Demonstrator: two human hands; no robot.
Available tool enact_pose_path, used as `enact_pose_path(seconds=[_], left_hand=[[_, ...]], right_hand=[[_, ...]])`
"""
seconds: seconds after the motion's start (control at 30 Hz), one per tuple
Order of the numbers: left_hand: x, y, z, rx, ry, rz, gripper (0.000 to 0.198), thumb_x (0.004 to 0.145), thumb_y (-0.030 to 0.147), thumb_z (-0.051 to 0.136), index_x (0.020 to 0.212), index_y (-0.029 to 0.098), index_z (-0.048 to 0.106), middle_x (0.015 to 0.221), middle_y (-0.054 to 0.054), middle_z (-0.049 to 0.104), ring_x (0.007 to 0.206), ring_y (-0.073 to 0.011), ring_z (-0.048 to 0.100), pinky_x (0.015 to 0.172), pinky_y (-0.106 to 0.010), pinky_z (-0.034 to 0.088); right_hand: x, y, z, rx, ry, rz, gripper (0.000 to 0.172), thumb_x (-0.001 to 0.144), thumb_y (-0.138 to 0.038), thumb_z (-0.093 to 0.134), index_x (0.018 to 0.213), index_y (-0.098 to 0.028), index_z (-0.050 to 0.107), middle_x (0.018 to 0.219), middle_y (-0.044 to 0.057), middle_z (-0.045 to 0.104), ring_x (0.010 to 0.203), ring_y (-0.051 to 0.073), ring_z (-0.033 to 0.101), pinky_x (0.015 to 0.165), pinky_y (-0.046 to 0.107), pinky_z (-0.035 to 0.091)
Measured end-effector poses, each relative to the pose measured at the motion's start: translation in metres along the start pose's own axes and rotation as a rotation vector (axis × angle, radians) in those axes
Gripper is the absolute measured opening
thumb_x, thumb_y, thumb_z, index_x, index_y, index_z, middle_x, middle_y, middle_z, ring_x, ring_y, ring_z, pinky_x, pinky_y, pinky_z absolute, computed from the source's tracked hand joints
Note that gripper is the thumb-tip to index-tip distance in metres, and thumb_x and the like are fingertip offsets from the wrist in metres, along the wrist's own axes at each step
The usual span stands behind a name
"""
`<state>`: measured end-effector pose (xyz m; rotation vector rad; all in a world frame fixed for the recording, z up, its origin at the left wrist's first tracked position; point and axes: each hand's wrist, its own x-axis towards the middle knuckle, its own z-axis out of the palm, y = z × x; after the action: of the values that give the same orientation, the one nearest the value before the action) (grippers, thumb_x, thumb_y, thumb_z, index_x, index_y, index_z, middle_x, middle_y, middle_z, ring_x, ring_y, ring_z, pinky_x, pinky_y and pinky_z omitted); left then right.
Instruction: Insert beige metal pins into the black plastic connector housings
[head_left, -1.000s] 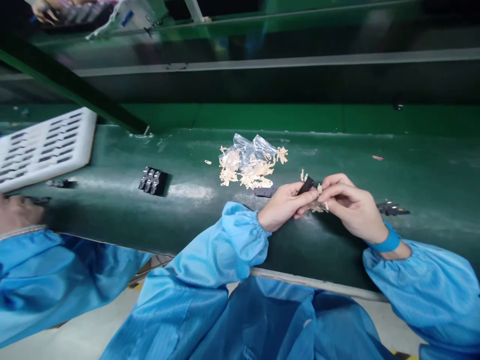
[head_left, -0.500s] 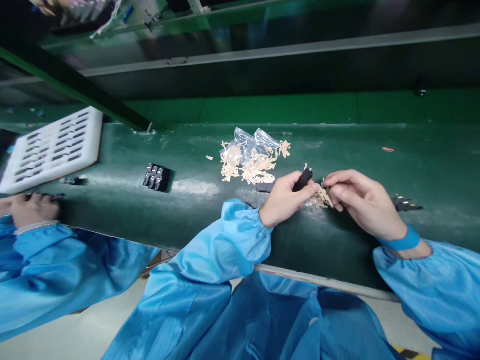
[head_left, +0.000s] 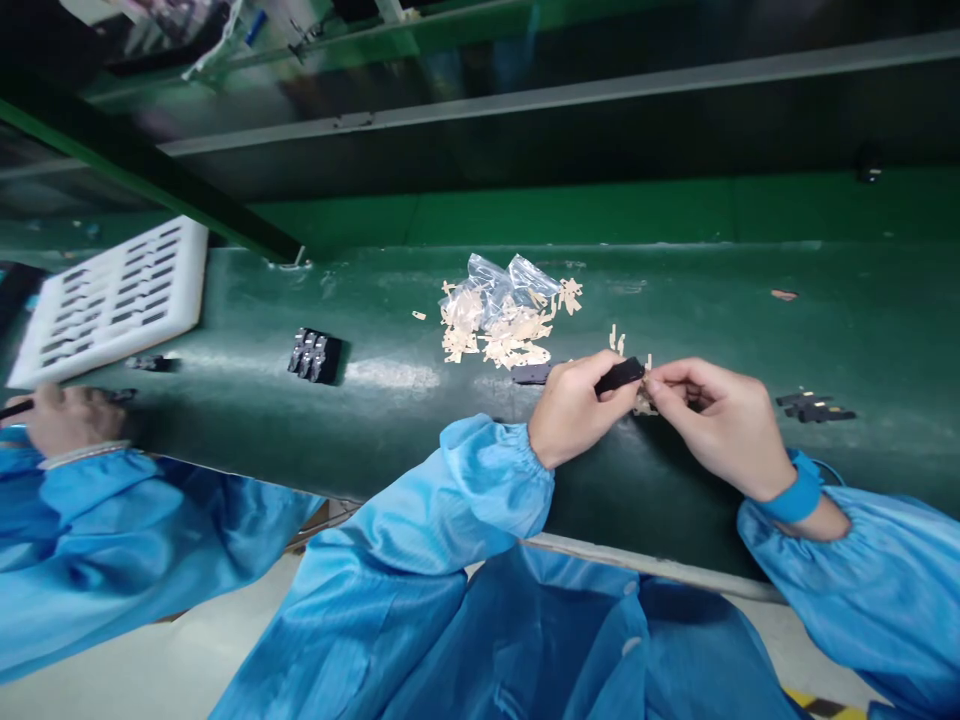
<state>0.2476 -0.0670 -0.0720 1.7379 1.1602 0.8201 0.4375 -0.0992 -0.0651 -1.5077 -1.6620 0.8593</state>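
Observation:
My left hand [head_left: 579,405] is closed around a black plastic part [head_left: 621,375], a small oblong block whose far end points right. Against that end, my right hand [head_left: 716,415] pinches with thumb and forefinger; whatever lies between the fingertips is too small and hidden to name. Beneath the hands lie a few pale flat metal pieces [head_left: 643,404], partly covered. Another dark flat part [head_left: 531,374] rests beside my left wrist. Beyond it spreads a heap of cream-coloured flat pieces [head_left: 516,345] around clear plastic bags [head_left: 491,290].
Several black parts [head_left: 814,406] lie right of my right hand. A black block cluster [head_left: 315,356] and a white slotted tray [head_left: 112,300] stand to the left. A co-worker's hand [head_left: 75,420] works at the far left. A green post [head_left: 150,170] slants down to the green bench [head_left: 420,430].
My right hand's fingertips have come in to the black part's end, and my left hand has shifted slightly right with it. The co-worker's hand has moved a little.

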Motion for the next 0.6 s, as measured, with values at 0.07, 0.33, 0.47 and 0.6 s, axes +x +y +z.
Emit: enact_pose_path(seconds=[0.07,0.33,0.47,0.6], left_hand=[[-0.0004,0.0001,-0.0008,0.025,-0.013,0.027,0.009,0.092,0.028,0.065,0.091,0.02,0.068,0.075,0.001,0.065,0.071,-0.013,0.059,0.069,-0.025,0.045],[0.0058,0.0019,-0.0042,-0.071,0.149,-0.07,0.008,0.089,0.02,0.061,0.092,0.019,0.068,0.071,0.003,0.061,0.066,-0.0106,0.053,0.066,-0.023,0.042],[0.0038,0.0024,-0.0036,0.026,0.095,-0.04,0.024,0.092,0.036,0.067,0.076,0.019,0.064,0.065,0.002,0.056,0.065,-0.0117,0.053,0.064,-0.025,0.041],[0.0032,0.0028,-0.0023,-0.063,0.033,-0.054,0.013,0.09,0.029,0.07,0.099,0.019,0.07,0.087,-0.001,0.071,0.077,-0.0133,0.063,0.074,-0.025,0.048]], right_hand=[[-0.001,-0.0019,-0.0003,-0.075,0.028,-0.051,0.014,0.098,-0.033,0.066,0.091,-0.023,0.073,0.074,0.002,0.072,0.061,0.016,0.063,0.058,0.029,0.048],[0.0043,-0.0042,-0.0074,-0.126,0.135,-0.084,0.009,0.095,-0.026,0.062,0.086,-0.024,0.065,0.073,0.002,0.066,0.06,0.016,0.058,0.056,0.03,0.046],[0.0073,-0.0037,-0.01,-0.116,0.133,-0.066,0.012,0.093,-0.023,0.06,0.081,-0.024,0.062,0.072,0.002,0.065,0.061,0.016,0.058,0.055,0.029,0.044],[0.0072,-0.0078,-0.0094,-0.138,0.101,-0.129,0.012,0.091,-0.018,0.06,0.08,-0.024,0.062,0.069,0.001,0.062,0.058,0.015,0.055,0.054,0.029,0.043]])
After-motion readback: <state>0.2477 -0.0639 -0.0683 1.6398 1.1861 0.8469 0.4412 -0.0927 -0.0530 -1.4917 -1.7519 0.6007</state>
